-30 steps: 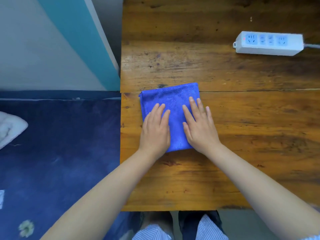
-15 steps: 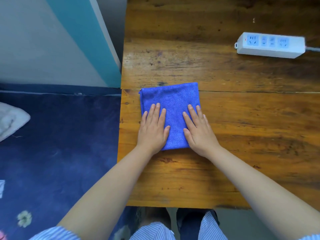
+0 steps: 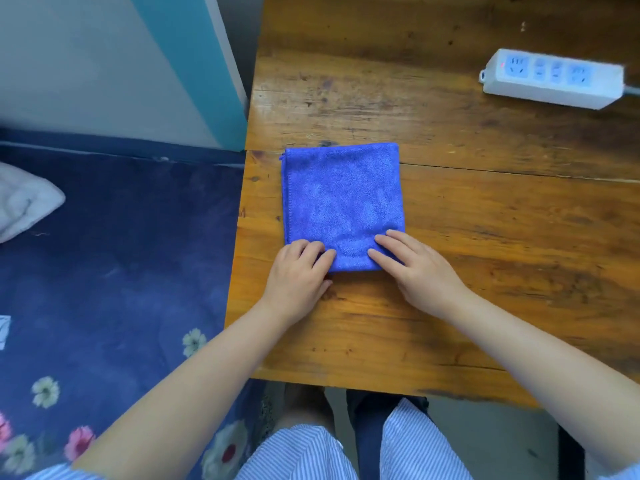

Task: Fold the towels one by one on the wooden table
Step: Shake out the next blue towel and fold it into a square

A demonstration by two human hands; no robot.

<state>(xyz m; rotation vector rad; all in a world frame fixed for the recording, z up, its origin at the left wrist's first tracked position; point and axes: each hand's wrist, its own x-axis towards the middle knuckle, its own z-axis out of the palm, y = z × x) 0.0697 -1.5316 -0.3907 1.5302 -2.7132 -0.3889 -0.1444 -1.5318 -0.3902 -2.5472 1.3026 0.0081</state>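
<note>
Worn wooden table (image 3: 450,209), planks scratched and dark-stained, with a seam running just beyond the hands. White power strip (image 3: 554,77) with a small red light, well beyond the right hand and off to its right. Teal and pale wall panel (image 3: 180,64) beyond and to the left of the left hand. Dark blue floral bedding (image 3: 121,254) left of the left hand, a white quilted cloth (image 3: 20,202) lying on it farther left.

Blue towel (image 3: 343,202) folded to a rough square, flat on the table, stretching away from both hands.

Left hand (image 3: 298,271) at the towel's near left corner, fingers curled, tips on the edge; actual pinch not clear. Right hand (image 3: 412,268) at the near right corner, fingers nearly straight and slightly spread, lying flat on the fabric. 2 bare forearms angled inward from the near edge, striped sleeves at the bottom corners.
</note>
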